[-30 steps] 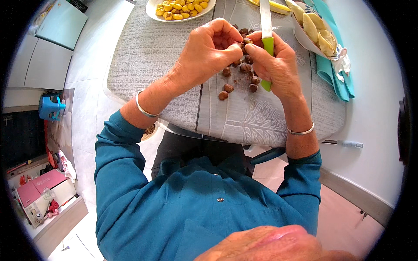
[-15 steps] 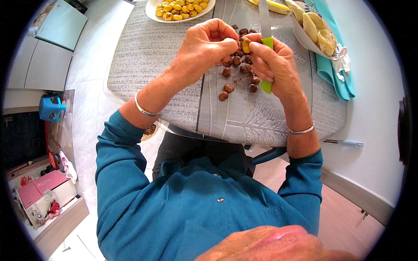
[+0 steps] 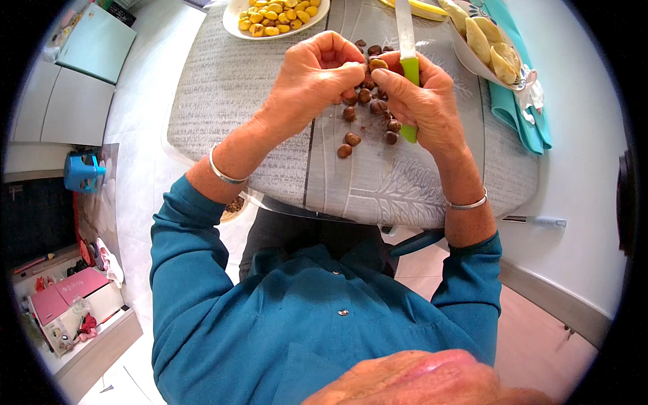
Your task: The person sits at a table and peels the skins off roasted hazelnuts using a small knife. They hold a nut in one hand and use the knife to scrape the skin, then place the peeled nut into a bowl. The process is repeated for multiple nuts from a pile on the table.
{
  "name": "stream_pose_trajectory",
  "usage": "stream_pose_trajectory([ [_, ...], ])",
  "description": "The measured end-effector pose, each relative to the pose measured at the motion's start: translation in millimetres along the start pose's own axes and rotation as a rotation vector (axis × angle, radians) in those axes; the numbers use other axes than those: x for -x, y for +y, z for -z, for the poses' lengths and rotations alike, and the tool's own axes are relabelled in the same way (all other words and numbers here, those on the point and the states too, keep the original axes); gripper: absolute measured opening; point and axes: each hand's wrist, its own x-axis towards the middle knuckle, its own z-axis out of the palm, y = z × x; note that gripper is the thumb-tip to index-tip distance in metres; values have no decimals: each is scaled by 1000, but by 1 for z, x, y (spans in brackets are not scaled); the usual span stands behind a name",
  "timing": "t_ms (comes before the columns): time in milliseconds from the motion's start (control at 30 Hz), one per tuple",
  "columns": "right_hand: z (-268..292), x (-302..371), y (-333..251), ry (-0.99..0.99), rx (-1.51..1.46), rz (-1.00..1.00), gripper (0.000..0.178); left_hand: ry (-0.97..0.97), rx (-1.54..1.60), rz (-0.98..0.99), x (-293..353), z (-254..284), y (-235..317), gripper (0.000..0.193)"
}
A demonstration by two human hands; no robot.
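A partly peeled chestnut (image 3: 378, 65), its yellow flesh showing, sits between the thumb and forefinger of my right hand (image 3: 432, 94). That same hand keeps a knife (image 3: 410, 67) with a green handle against its palm, blade pointing away from me. My left hand (image 3: 314, 73) is closed in a pinch at the chestnut's left edge; what exactly its fingertips grip is partly hidden. Below both hands, several brown unpeeled chestnuts (image 3: 378, 106) lie loose on the table (image 3: 236, 101).
At the far left is a white plate (image 3: 231, 25) of yellow peeled chestnuts. A banana (image 3: 426, 9) lies far right, beside a bowl (image 3: 470, 59) of pale dumplings on a teal cloth (image 3: 503, 104). Under the table edge shows a container (image 3: 233, 208) with brown bits.
The chestnut has turned in my right fingers, showing less yellow. The knife has tilted and shifted slightly left in my right hand. My left hand stays close to the chestnut.
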Motion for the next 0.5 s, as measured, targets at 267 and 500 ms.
stream_pose_trajectory([
  [267, 6, 0, -1, -72, -200, -88, 25, -30, 49, -27, -2, 3, -5, 15],
  [500, 8, -4, 4, -149, -274, -117, 25, -14, -91, -111, -3, 1, -8, 7],
])
